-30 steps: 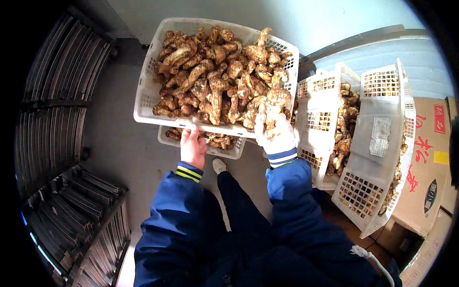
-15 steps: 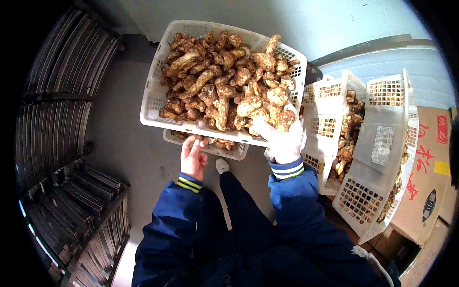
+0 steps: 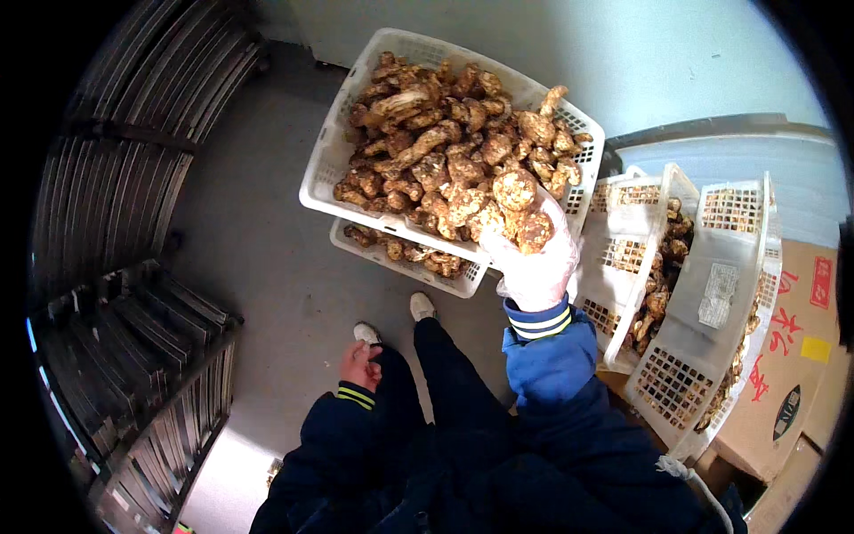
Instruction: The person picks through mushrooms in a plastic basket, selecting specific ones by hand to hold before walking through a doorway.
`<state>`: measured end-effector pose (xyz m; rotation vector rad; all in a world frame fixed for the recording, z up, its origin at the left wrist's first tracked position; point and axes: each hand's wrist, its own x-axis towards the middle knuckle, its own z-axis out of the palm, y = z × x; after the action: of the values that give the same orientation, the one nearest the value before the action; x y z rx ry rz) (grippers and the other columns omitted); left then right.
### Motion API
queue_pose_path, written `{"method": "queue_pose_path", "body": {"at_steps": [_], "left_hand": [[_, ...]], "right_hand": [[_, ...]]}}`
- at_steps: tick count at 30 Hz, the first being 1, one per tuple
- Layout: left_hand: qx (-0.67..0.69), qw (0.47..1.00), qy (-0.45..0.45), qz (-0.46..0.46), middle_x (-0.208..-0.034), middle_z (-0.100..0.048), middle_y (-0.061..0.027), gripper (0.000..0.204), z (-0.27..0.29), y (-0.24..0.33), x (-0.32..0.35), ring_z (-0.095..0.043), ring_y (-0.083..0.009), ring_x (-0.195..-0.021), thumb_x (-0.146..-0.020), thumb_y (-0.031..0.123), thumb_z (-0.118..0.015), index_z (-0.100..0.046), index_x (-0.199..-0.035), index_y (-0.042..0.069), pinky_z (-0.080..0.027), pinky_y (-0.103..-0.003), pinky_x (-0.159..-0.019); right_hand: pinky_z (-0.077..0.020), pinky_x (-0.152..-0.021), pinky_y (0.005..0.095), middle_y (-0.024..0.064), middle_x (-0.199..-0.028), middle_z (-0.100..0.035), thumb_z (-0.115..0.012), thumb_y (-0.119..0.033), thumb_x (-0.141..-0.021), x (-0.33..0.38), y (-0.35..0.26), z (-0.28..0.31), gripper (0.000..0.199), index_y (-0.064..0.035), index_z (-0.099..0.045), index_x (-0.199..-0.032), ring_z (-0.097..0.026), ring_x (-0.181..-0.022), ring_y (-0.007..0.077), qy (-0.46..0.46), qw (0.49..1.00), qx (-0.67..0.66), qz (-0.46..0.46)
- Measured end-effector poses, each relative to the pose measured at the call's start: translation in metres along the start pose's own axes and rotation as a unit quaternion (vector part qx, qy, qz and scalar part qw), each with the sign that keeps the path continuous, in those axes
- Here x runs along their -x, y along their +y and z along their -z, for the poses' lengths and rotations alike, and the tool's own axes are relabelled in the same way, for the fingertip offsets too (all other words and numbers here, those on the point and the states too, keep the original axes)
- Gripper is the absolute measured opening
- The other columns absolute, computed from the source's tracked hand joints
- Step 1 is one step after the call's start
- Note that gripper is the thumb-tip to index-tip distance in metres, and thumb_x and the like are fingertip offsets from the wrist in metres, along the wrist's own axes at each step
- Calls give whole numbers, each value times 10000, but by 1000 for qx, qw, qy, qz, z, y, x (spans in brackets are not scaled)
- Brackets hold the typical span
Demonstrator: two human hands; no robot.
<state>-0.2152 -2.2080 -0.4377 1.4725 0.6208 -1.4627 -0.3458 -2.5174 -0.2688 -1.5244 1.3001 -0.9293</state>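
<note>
Several brown, scaly mushrooms with thick pale stems (image 3: pixel 445 133) fill a white plastic crate (image 3: pixel 325 165). At the crate's near right corner is my right hand (image 3: pixel 543 267), in a thin clear glove. Its fingers are closed around a few mushrooms (image 3: pixel 518 209), whose pale caps show over the palm; the fingertips are hidden under them. My left hand (image 3: pixel 360 367), bare, hangs low by my left thigh, away from the crate. Its fingers are half curled with gaps between them, and I see nothing in them.
Below the full crate, a second white crate (image 3: pixel 405 265) holds more mushrooms. Tilted white crates (image 3: pixel 663 258) with mushrooms stand at the right, beside a cardboard box (image 3: pixel 792 320). Dark slatted stacks (image 3: pixel 116 214) line the left side. A pale wall (image 3: pixel 623 62) rises behind.
My left hand has left the crate's near edge and dropped toward my thigh. My right hand stays at the corner with the mushrooms. The view has shifted, so the crates appear farther right.
</note>
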Motion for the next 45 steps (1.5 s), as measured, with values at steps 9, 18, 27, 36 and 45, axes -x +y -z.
{"method": "queue_pose_path", "body": {"at_steps": [9, 18, 27, 36, 45], "left_hand": [[127, 989, 64, -32, -920, -615, -126, 314, 68, -33, 43, -514, -167, -486, -886, 247, -551, -405, -1153, 168, -413, -295, -412], [350, 910, 174, -138, -845, -627, -110, 183, 195, -74, 130, -507, -190, -500, -869, 235, -580, -506, -1034, 209, -409, -305, -436], [445, 852, 212, -178, -956, -597, -174, 348, 338, -179, 210, -515, -192, -557, -889, 203, -527, -382, -1189, 103, -442, -329, -481], [573, 730, 296, -224, -876, -637, -152, 308, 460, -220, 307, -543, -169, -513, -889, 161, -513, -438, -1168, 57, -454, -301, -438], [600, 706, 274, -259, -858, -637, -141, 237, 540, -214, 292, -544, -164, -519, -884, 158, -529, -494, -1098, 61, -455, -302, -457]], "right_hand": [[-468, -547, 230, 72, -819, -614, -620, -116, -792, 11, -37, -39, 173, 20, -603, -897, -583, -670, 156, -228, 767, -463, -382], [-506, -750, 313, 100, -1059, -548, -705, -185, -754, 120, -153, -148, 487, -65, -498, -1177, -566, -934, 215, -536, 512, -574, -347], [-517, -695, 304, 59, -1168, -495, -691, -16, -687, 330, -246, -256, 669, -158, -386, -1266, -577, -889, 237, -727, 411, -423, -352], [-503, -611, 259, 83, -1089, -538, -704, -145, -746, 540, -315, -351, 517, -108, -458, -1200, -580, -835, 186, -859, 359, -176, -319], [-536, -621, 296, 93, -1045, -550, -678, -38, -746, 641, -325, -466, 435, -71, -488, -1136, -600, -802, 201, -874, 319, -104, -352]]}}
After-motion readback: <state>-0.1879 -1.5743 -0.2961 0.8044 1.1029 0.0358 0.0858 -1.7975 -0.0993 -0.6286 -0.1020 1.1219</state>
